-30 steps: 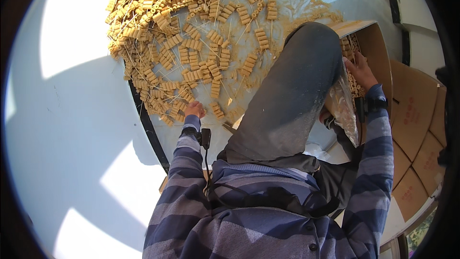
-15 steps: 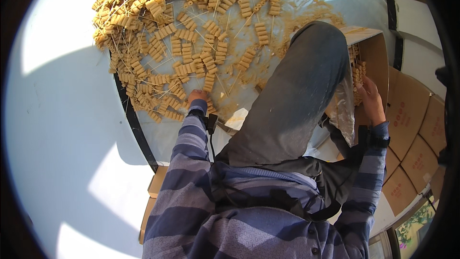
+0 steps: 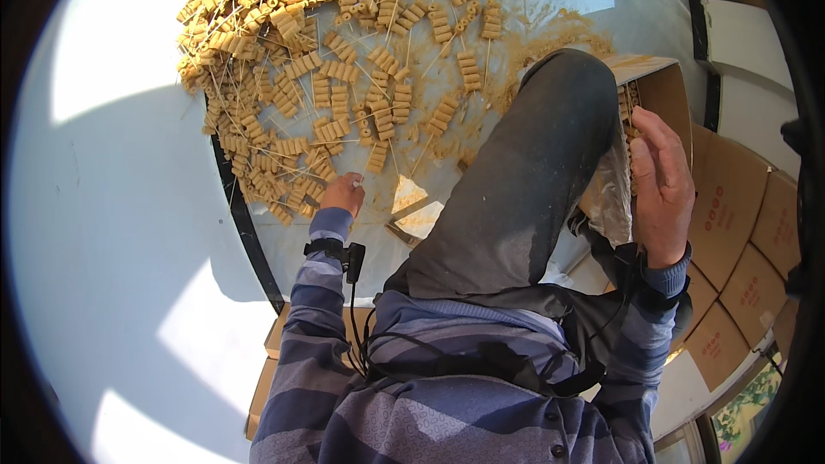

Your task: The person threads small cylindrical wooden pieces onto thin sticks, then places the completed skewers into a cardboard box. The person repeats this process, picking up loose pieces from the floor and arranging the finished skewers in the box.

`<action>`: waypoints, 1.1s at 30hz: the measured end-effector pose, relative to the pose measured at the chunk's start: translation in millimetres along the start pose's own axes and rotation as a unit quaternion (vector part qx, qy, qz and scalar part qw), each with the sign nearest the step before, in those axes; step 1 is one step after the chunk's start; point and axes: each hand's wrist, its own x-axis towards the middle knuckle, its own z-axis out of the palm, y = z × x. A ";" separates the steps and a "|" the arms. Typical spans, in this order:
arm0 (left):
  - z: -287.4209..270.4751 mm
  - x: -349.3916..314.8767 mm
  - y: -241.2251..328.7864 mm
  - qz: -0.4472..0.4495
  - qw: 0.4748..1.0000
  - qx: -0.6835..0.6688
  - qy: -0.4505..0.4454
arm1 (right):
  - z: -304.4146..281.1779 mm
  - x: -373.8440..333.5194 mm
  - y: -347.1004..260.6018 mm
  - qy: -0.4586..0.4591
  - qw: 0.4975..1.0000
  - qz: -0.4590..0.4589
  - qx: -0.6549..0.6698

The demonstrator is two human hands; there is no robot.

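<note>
Ridged, golden-brown rolls threaded on thin sticks, as skewers, lie in a loose heap on the pale worktop. At the heap's near edge is my left hand, its fingers drawn together around a small whitish bit that is too small to name. On the right, an open cardboard box with a clear plastic liner contains more skewers, partly hidden. My right hand is over the box's near side, fingers stretched out, with nothing visible in it.
My raised knee stands between the heap and the box. Closed cardboard boxes are stacked at the right. A dark edge strip borders the worktop on the left, and crumbs are smeared across its far part.
My left hand has drawn back slightly towards me and left, off the nearest skewers. The right hand has come up out of the box, towards me, and its fingers have straightened.
</note>
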 end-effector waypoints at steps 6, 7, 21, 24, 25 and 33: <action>-19.3 7.9 92.7 0.239 0.958 0.131 0.085 | 37.8 -15.4 -58.0 -0.031 0.993 -0.114 0.003; -27.9 2.2 112.5 0.271 0.951 0.123 0.088 | 45.8 -19.9 -65.2 -0.044 0.985 -0.151 -0.069; -58.3 -11.0 167.6 0.225 0.898 -0.305 0.224 | 125.6 24.9 -78.5 -0.150 0.963 -0.046 -0.218; 22.4 35.3 85.0 -0.026 0.936 -0.323 0.136 | 116.9 33.1 -77.6 -0.058 0.991 0.036 -0.119; 53.4 53.9 56.3 -0.047 0.948 -0.294 0.108 | 111.3 35.6 -76.7 -0.079 0.994 0.061 -0.038; 164.6 114.5 -18.5 -0.073 0.982 0.022 0.175 | 85.6 29.0 -73.1 -0.084 0.953 0.176 0.232</action>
